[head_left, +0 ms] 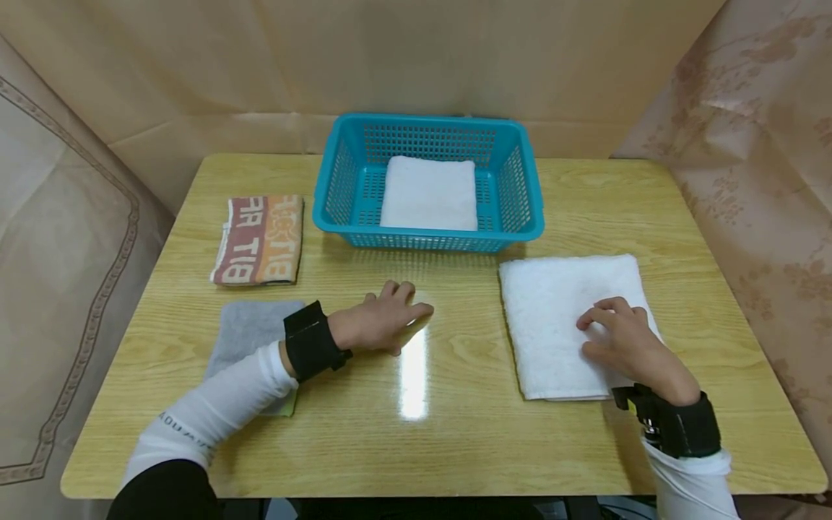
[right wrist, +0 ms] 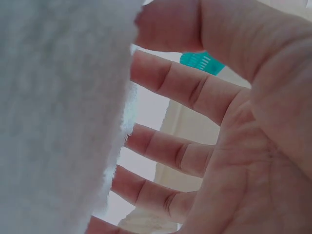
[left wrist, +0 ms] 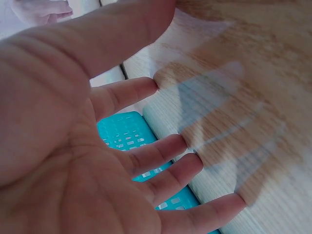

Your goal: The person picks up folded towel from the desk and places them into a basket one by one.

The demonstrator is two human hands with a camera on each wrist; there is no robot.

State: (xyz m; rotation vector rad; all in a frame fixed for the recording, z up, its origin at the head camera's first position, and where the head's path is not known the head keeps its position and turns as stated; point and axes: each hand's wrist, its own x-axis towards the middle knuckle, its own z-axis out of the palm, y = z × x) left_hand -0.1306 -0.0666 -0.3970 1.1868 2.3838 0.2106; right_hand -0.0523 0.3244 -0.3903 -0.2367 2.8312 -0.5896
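Observation:
My left hand (head_left: 383, 318) rests with spread fingers at the middle of the table, in front of the basket. In the left wrist view its fingertips (left wrist: 226, 207) meet the wooden surface, and the palm holds nothing. On the right lies a folded white towel (head_left: 546, 325). My right hand (head_left: 627, 347) is over its right part, fingers slightly bent and spread. The right wrist view shows those fingertips (right wrist: 146, 68) right at the towel's fuzzy surface, with no cloth gripped.
A blue plastic basket (head_left: 416, 240) stands at the back centre, with a folded white cloth (head_left: 429, 195) inside. Left of it lies a folded brown and orange lettered towel (head_left: 256, 242). A grey cloth (head_left: 250, 325) lies partly hidden under my left forearm.

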